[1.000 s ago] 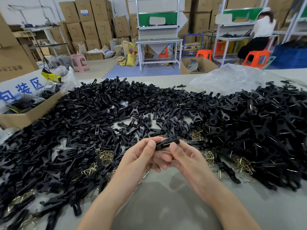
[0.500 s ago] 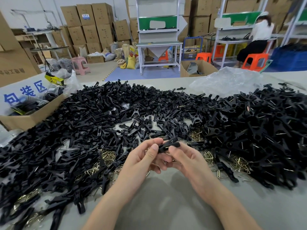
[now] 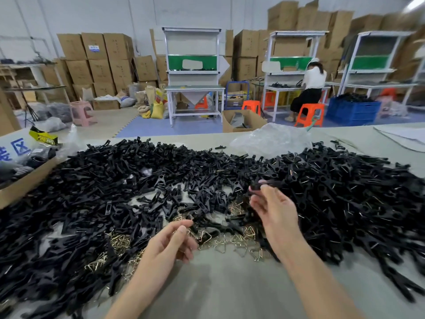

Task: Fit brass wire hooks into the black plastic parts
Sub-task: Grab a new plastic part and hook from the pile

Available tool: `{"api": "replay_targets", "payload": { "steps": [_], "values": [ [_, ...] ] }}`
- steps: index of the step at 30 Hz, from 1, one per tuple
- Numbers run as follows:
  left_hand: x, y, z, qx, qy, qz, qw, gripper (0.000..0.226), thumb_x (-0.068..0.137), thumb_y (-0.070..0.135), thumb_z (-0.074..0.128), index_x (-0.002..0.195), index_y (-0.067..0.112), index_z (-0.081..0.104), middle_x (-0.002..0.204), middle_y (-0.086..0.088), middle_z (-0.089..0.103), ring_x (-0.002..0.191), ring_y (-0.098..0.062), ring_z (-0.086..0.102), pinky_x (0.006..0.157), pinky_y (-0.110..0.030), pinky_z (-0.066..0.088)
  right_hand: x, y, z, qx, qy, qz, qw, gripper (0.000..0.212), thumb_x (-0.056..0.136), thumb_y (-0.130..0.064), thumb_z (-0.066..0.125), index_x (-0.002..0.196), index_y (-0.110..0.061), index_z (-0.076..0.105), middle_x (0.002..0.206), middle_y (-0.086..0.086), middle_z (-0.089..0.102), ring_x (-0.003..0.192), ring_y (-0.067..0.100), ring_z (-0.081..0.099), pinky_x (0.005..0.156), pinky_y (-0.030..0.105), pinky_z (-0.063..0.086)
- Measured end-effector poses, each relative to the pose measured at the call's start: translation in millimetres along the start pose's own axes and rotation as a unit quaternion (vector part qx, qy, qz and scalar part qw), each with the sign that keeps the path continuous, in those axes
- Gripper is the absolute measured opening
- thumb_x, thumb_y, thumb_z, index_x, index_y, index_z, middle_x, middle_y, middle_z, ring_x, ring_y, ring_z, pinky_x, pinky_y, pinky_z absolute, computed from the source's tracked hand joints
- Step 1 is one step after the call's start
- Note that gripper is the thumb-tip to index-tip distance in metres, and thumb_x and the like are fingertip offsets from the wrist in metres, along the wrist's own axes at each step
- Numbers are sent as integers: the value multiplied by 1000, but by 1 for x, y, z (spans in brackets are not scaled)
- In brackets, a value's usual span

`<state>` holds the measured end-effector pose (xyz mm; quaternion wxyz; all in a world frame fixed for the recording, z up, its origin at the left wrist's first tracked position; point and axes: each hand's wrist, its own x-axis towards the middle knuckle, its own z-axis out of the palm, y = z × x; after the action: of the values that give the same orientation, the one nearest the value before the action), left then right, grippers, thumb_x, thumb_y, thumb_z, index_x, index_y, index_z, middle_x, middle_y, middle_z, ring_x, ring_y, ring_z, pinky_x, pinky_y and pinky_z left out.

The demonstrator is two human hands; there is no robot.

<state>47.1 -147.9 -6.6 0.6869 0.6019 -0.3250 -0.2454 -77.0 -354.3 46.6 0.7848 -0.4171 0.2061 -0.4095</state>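
A wide heap of black plastic parts [image 3: 110,180] covers the table from left to right. Loose brass wire hooks [image 3: 230,240] lie on the table near the middle, between my two hands. My right hand [image 3: 276,210] is raised over the right side of the heap and pinches one black plastic part [image 3: 264,184] at its fingertips. My left hand [image 3: 171,240] hovers low beside the brass hooks with its fingers loosely curled and nothing seen in it.
An open cardboard box [image 3: 25,180] sits at the table's left edge. A crumpled clear plastic bag [image 3: 269,139] lies at the far side. Grey table surface [image 3: 218,291] shows in front. Behind are workbenches, stacked cartons and a seated person [image 3: 310,88].
My hands held one black part together; now they have separated. The right hand carried the part up and to the right, the left hand dropped toward the brass hooks. The view tilted up.
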Motion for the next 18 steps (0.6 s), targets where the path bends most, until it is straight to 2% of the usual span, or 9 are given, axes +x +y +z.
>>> {"api": "replay_targets", "payload": {
  "steps": [2,5,7,9,11,13,15,17,18],
  "values": [
    [1,-1,1,-6,7,-1,1000,37,90,30,54,117,9,65,80,-16,70,66,-22,63,57,-22,51,27,-42,-2,68,17,-29,997,16,96,-17,65,104,-3,67,94,11,76,86,16,74,74,24,61],
    [0,-1,3,-4,21,-4,1000,34,89,30,54,114,11,68,77,-15,70,64,-22,61,57,-23,50,53,-81,-6,101,28,-9,994,45,96,-31,64,121,4,51,112,21,67,106,23,71,88,30,59],
    [-3,1,6,16,29,2,999,25,90,32,55,107,24,72,76,-11,70,64,-20,60,58,-22,50,53,-80,-10,85,-8,32,996,55,94,-33,64,130,5,47,122,22,65,111,25,70,92,31,58],
    [-4,-4,5,127,61,45,989,16,93,34,57,101,39,70,79,-5,72,66,-15,64,60,-22,51,40,-62,-10,35,-53,56,996,52,89,-28,68,128,5,57,119,18,72,105,23,73,84,28,60],
    [-5,-9,3,287,97,99,948,11,94,38,58,98,46,66,81,9,72,75,-8,66,67,-27,55,20,-31,-2,-26,-84,53,995,37,91,-21,67,123,-3,65,112,15,75,97,22,74,79,27,60],
    [-4,-13,-3,478,121,138,859,18,92,42,59,110,45,60,98,21,69,95,0,62,88,-33,53,-2,6,9,-124,-105,16,987,22,99,-14,60,119,-12,70,105,8,77,95,17,73,79,22,59],
    [0,-20,-11,612,141,127,768,39,90,47,65,124,28,64,117,9,67,114,-17,61,102,-45,45,-21,42,19,-286,-133,-66,947,24,102,-13,55,116,-26,70,105,-7,77,99,1,69,84,15,53],
    [5,-24,-19,661,162,96,727,49,92,52,60,127,19,65,125,-5,67,118,-28,62,106,-50,42,-29,73,24,-482,-171,-175,841,29,104,-23,52,128,-33,64,124,-19,67,118,-6,55,99,13,42],
    [7,-23,-22,669,166,83,720,51,93,55,52,125,18,67,125,-7,67,116,-29,63,105,-51,43,-30,86,25,-562,-184,-212,778,34,104,-30,50,137,-33,57,137,-18,58,130,-2,45,111,19,35]
  ]
}}
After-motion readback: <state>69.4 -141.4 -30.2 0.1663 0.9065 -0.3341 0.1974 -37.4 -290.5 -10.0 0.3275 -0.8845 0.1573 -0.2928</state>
